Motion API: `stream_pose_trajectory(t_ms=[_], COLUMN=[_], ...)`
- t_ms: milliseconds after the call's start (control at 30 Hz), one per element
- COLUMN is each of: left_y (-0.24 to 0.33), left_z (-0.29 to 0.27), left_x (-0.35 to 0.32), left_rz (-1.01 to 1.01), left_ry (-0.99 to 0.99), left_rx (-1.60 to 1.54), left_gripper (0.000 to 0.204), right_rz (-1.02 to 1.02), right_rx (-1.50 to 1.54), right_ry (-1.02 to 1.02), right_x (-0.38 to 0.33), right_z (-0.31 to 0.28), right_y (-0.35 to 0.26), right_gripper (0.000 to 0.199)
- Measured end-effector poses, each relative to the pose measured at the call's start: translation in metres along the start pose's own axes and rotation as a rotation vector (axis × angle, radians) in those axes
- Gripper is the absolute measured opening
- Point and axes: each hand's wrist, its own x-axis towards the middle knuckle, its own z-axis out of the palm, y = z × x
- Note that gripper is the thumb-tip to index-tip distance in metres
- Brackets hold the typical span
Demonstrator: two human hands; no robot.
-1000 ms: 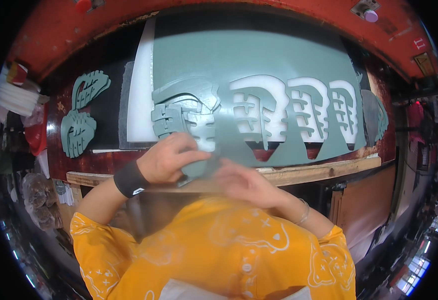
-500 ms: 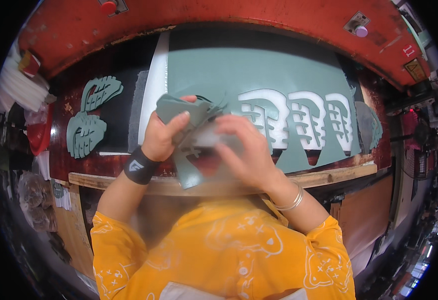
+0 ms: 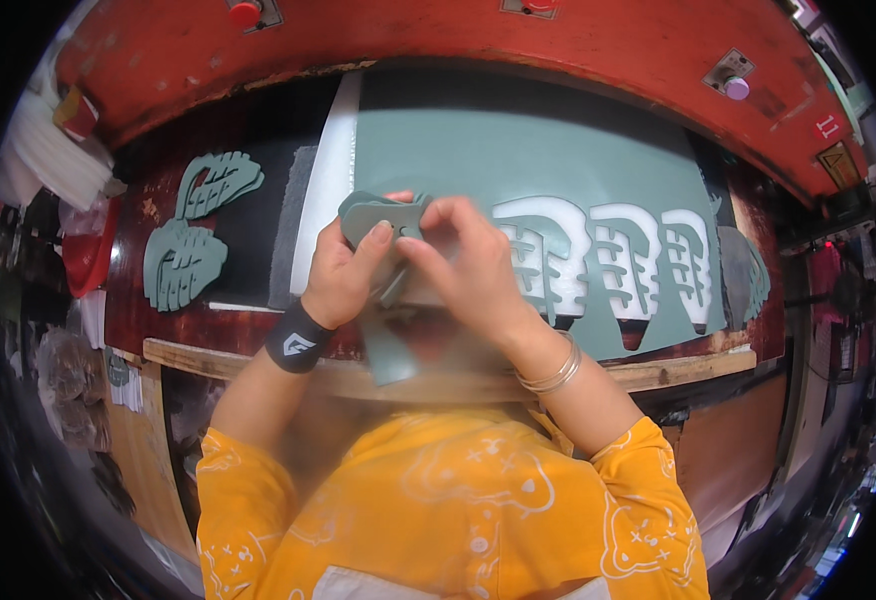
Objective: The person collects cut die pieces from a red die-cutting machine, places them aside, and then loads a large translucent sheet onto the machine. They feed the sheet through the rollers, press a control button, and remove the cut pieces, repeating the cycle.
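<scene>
"How many green pieces (image 3: 370,219) are in the left hand (image 3: 343,270)?"

"Can't tell; they overlap, and most of that hand's fingers are hidden behind them."

"And the right hand (image 3: 473,265)?"

"Blurred. Whether its fingertips touch the pieces is unclear, and it covers part of the green sheet (image 3: 518,120)."

"Below the 2 hands?"

"A green flap (image 3: 390,355), smeared, its upper end hard to make out."

"Anything cut off?"

"The red machine (image 3: 408,50) at the top edge, the yellow shirt (image 3: 458,480) at the bottom. The clutter (image 3: 863,400) along the right rim is too dim and small to identify."
</scene>
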Motion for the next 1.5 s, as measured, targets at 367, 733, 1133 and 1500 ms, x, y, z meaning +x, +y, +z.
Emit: stream_pose_trajectory(t_ms=[367, 733, 1133, 1500], left_y=[0.047, 0.197, 0.091, 0.175], left_z=[-0.083, -0.243, -0.306, -0.182], left_x=[0.045, -0.014, 0.038, 0.015], left_rz=[0.047, 0.227, 0.275, 0.132], left_ry=[0.314, 0.561, 1.011, 0.481], left_rx=[-0.642, -0.213, 1.171, 0.08], left_gripper=[0.044, 0.035, 0.047, 0.034], right_rz=[-0.063, -0.052, -0.26, -0.239], right_rx=[-0.16, -0.105, -0.225, -0.128], right_ry=[-0.417, -0.405, -0.393, -0.256], right_x=[-0.045, -0.037, -0.04, 0.022], right_z=[-0.035, -0.032, -0.019, -0.04], right_y=[0.031, 0.021, 0.019, -0.029], right_gripper=[0.012, 0.008, 0.014, 0.041])
